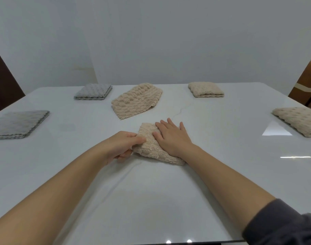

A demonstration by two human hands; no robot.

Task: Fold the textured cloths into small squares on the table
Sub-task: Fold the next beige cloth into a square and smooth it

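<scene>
Left hand (123, 145) pinching edge of beige cloth (152, 147) mid-table, right hand (172, 137) spread flat, pressing on top. Looks like final fold getting squared up. Next probably release, then grab loosely folded beige cloth (136, 100) behind it.

A plain pale wall (151, 41) stands between a dark brown panel (2, 82) and a tan-brown object (307, 82).
</scene>
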